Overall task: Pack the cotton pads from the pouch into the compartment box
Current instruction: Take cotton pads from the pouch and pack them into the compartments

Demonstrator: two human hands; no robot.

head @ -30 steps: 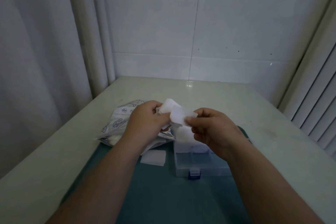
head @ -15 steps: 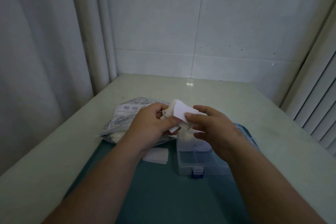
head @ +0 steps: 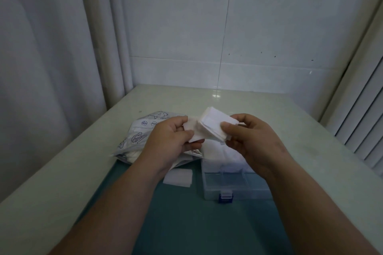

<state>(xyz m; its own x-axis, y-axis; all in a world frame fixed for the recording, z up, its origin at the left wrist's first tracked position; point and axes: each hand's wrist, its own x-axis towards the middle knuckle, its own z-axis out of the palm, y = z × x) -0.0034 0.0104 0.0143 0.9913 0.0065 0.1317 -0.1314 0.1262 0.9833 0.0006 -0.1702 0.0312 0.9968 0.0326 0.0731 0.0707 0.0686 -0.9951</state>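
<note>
At centre frame I hold a small stack of white square cotton pads [head: 215, 126] in the air between both hands, above the far end of the clear plastic compartment box [head: 232, 184]. My right hand [head: 255, 143] pinches the right end of the stack, thumb on top and fingers curled beneath. My left hand [head: 172, 141] grips the left end, where one pad sticks out lower and to the left of the rest, pressed between thumb and fingers.

The box sits just below and right of centre on a dark teal mat [head: 182, 221], its blue latch [head: 225, 197] facing the bottom of the frame. Its nearer compartments look empty; the farther ones hold white pads, partly hidden by my right hand.

Left of centre, the printed silver-white plastic pouch [head: 141, 132] lies half on the mat and half on the pale table [head: 62, 172], partly behind my left wrist, with more pads visible at its open edge. One single loose white cotton pad [head: 177, 178] rests flat on the mat, just left of the box and below my left hand.
</note>
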